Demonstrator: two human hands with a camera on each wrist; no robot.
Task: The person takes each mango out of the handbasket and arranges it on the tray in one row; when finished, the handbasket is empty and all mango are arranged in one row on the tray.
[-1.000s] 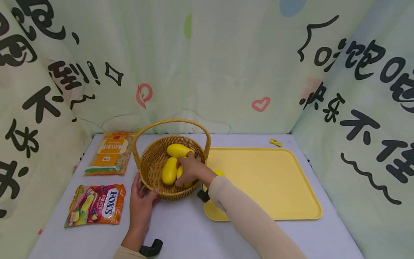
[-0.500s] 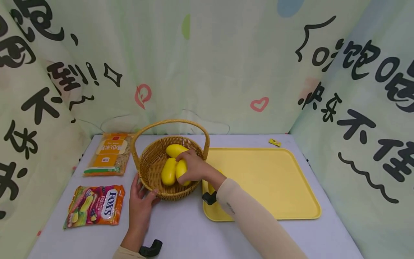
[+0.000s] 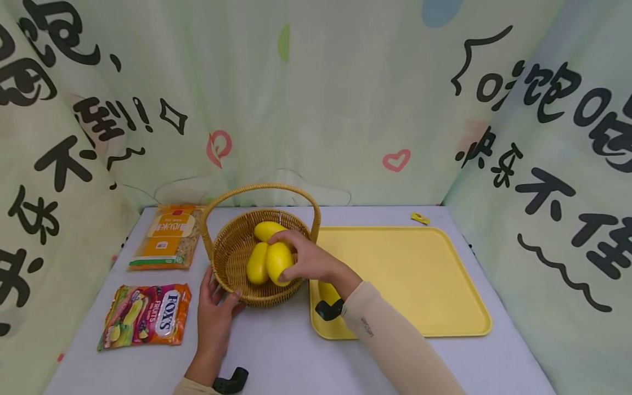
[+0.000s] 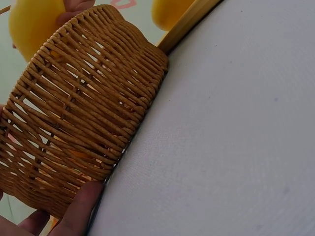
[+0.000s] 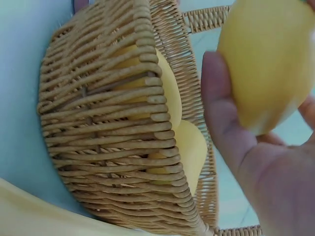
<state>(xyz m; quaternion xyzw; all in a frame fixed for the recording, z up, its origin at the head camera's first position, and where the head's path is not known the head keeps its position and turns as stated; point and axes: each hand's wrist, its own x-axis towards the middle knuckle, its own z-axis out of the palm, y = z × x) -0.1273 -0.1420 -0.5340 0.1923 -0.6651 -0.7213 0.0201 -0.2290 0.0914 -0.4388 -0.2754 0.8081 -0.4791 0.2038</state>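
A wicker basket with a tall arched handle stands on the table, holding two yellow mangoes, one at the back and one at the front. My right hand grips another mango between thumb and fingers, raised above the rim in the right wrist view. My left hand holds the basket's near left side, its thumb low against the wicker wall. One more mango lies on the yellow tray, partly hidden behind my right wrist.
Left of the basket lie an orange-labelled grain bag and a colourful FOX'S candy bag. A small yellow packet sits behind the tray. Printed curtains close off the back and sides.
My right hand reached into the basket, took hold of a mango and lifted it up and slightly toward me. My left hand has stayed at the basket's side.
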